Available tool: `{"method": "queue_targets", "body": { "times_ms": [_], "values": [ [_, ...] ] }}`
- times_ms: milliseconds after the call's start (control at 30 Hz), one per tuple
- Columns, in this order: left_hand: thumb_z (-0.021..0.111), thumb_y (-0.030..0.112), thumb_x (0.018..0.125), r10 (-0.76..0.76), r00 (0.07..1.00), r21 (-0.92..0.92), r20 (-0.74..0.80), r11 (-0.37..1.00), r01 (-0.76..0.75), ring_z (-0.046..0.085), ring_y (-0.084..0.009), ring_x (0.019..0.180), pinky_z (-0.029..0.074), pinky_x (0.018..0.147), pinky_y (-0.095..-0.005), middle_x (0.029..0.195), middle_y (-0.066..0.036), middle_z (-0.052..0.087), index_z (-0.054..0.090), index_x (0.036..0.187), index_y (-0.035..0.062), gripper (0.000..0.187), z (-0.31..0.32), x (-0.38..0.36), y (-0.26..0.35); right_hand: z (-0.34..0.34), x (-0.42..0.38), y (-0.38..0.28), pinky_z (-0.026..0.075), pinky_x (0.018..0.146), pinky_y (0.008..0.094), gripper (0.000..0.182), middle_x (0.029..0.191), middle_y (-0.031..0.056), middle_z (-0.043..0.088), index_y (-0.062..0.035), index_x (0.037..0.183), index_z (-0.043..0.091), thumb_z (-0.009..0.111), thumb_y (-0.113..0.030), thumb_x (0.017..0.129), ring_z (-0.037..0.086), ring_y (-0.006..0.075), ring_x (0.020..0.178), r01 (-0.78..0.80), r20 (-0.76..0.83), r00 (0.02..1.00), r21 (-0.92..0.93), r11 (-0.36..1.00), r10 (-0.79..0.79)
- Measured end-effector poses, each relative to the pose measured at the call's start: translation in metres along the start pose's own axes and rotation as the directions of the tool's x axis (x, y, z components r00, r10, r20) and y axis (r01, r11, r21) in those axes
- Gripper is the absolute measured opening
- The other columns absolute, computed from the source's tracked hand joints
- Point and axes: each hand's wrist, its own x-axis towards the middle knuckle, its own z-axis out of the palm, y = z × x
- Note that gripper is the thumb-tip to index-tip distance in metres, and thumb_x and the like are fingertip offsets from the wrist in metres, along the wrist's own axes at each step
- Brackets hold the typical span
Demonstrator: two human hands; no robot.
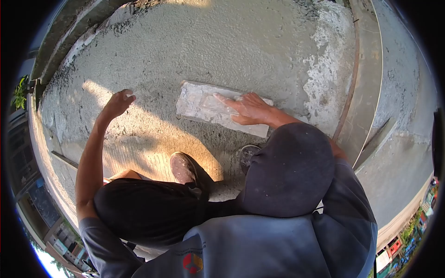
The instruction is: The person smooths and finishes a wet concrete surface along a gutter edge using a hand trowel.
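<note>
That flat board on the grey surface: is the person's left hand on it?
No, only the right hand is on the board; the left hand is well apart from it.

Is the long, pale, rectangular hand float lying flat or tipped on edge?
Flat: the float shows its broad upper face, with the right hand on top.

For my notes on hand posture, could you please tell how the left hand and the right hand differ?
The right hand grips the float; the left hand holds no visible tool.
The right hand's index finger is stretched out, while the left hand's fingers are loosely curled.
Both hands are bare and above the concrete.
</note>
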Motion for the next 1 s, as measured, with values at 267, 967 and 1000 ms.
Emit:
{"method": "queue_targets", "body": {
  "times_ms": [267, 967, 1000],
  "values": [
    [0.061, 0.038, 0.097, -0.007, 1.000, 0.024, 0.028, 1.000, 0.007, 0.071, -0.0263, 0.081, 0.054, 0.076, -0.0400, 0.093, -0.020, 0.072, 0.060, 0.129, -0.0004, 0.050, 0.000, 0.006, -0.013, -0.048, -0.075, 0.106, 0.053, 0.085, 0.0485, 0.086, 0.102, 0.0243, 0.072, -0.0173, 0.158, 0.026, 0.067, -0.035, 0.084, 0.069, 0.0428, 0.091, -0.642, -0.491, 0.534, 0.295, 0.708, 0.689],
    [0.063, 0.041, 0.095, 0.059, 0.998, 0.134, -0.006, 0.989, -0.058, 0.070, -0.0360, 0.089, 0.054, 0.081, -0.0445, 0.097, -0.025, 0.071, 0.061, 0.127, -0.0030, 0.054, 0.009, 0.010, -0.015, 0.015, -0.003, 0.008, 0.045, 0.059, 0.0467, 0.086, 0.064, 0.0164, 0.058, -0.0101, 0.160, 0.015, 0.060, -0.017, 0.087, 0.059, 0.0329, 0.060, 0.101, 0.008, 0.995, -0.235, 0.967, -0.102],
    [0.063, 0.041, 0.095, 0.013, 1.000, 0.078, 0.026, 0.997, -0.014, 0.071, -0.0360, 0.090, 0.054, 0.082, -0.0449, 0.097, -0.025, 0.071, 0.061, 0.127, -0.0029, 0.054, 0.003, 0.007, -0.006, 0.007, 0.012, 0.011, 0.044, 0.055, 0.0490, 0.087, 0.068, 0.0174, 0.062, -0.0081, 0.159, 0.017, 0.062, -0.019, 0.085, 0.060, 0.0356, 0.058, 0.026, -0.061, 0.997, -0.257, 0.966, -0.043]
  ]
}}
